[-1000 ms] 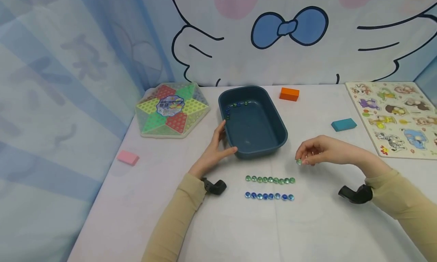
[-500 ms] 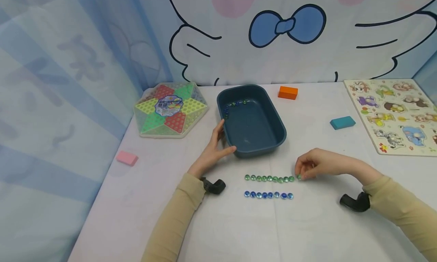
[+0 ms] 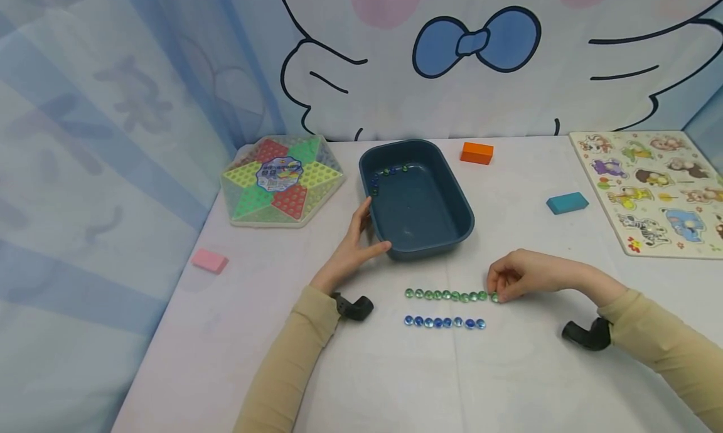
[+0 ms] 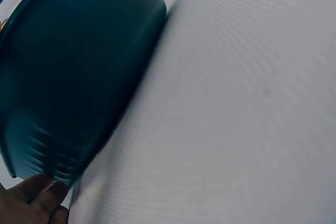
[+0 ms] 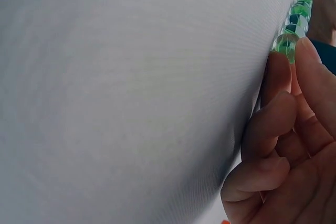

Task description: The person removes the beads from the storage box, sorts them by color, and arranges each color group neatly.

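My right hand (image 3: 522, 276) pinches a green glass marble (image 5: 287, 45) between thumb and fingers, low over the white cloth. The marble sits at the right end of a row of green marbles (image 3: 446, 295). Nearer me runs a second row, of blue marbles (image 3: 438, 323). My left hand (image 3: 353, 248) is spread at the near left corner of a dark blue plastic bin (image 3: 418, 254), thumb toward its front wall and fingers along its left side. In the left wrist view, fingertips (image 4: 52, 192) touch the bin's ribbed wall. Several blue and green marbles (image 3: 390, 172) lie inside the bin.
A hexagonal Chinese checkers box (image 3: 282, 182) lies left of the bin, with a pink block (image 3: 210, 261) nearer me. To the right are an orange block (image 3: 477, 153), a teal block (image 3: 567, 203) and an animal puzzle board (image 3: 655, 194). A printed curtain hangs behind.
My right hand has come down and toward me, bringing the green marble to the right end of the green row. The left hand stays at the bin.
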### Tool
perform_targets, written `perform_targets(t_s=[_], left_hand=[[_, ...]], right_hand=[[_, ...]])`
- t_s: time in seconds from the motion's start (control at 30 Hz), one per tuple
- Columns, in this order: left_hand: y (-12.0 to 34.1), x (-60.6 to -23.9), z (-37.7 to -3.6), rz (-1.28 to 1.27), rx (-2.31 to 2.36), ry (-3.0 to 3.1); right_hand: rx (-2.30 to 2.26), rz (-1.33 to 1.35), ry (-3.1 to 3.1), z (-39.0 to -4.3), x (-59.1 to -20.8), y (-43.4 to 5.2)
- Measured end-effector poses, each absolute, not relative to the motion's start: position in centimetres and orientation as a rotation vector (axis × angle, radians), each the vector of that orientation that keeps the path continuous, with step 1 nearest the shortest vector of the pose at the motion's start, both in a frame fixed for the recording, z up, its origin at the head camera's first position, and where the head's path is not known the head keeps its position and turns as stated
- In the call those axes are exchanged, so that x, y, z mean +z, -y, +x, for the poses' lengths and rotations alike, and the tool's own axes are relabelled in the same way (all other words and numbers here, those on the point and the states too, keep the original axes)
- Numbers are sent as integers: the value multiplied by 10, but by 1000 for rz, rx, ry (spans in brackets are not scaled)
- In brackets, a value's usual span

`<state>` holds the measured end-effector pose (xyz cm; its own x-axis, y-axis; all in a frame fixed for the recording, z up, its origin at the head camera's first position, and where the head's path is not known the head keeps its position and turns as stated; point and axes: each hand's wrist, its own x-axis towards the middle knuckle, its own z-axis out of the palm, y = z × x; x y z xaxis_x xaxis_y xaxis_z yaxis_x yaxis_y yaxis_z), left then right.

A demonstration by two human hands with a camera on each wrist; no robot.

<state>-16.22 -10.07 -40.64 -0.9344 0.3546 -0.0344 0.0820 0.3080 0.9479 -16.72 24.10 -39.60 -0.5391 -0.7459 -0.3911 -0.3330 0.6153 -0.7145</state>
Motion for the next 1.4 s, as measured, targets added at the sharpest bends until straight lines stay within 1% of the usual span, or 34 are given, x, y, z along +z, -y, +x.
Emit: perform_targets(t_s=[0.4, 0.57, 0.73, 0.93, 1.0, 1.17, 1.4], left_hand=[[102, -406, -162, 405, 1704, -2325], [103, -404, -161, 400, 1706, -2323], [103, -403, -160, 406, 1702, -2331], [104, -407, -162, 418, 1712, -2329], [104, -414, -166, 418, 1721, -2324], [104, -435, -176, 419, 1735, -2337], [105, -440, -177, 431, 1758, -2349]], right_hand=[[-704, -860, -2178, -172, -385, -240], [-643, -875, -2225, -179, -367, -233], [-614, -919, -2259, -188, -340, -213], [-706, -1030, -2248, -205, -311, -184], [-753, -1050, -2235, -213, -305, -174], [-861, -1046, -2230, -233, -296, -154], [-989, -1011, -2237, -258, -290, -131]])
